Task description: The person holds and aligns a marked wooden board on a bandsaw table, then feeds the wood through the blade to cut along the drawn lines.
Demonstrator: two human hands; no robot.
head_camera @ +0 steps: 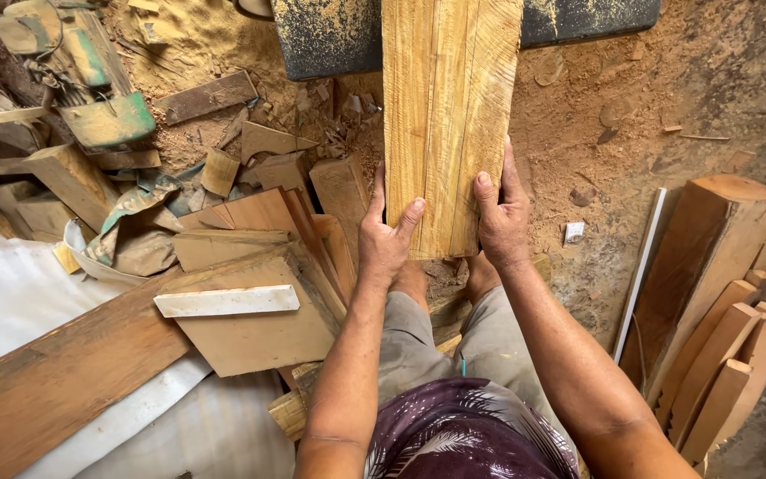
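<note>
A long pale yellow wooden plank [447, 106] with saw marks reaches from the dark, sawdust-covered machine table [325, 35] at the top down toward me. My left hand [385, 238] grips the plank's near left corner, thumb on its face. My right hand [500, 217] presses on the near right edge, fingers spread over the top. Both hands hold the near end level above my knees.
Offcuts and boards [250, 266] lie piled at the left with a white strip [226, 302] on one. Reddish wooden blocks [720, 328] lean at the right. A green tool [104, 120] sits at the upper left. Sawdust covers the floor [667, 98].
</note>
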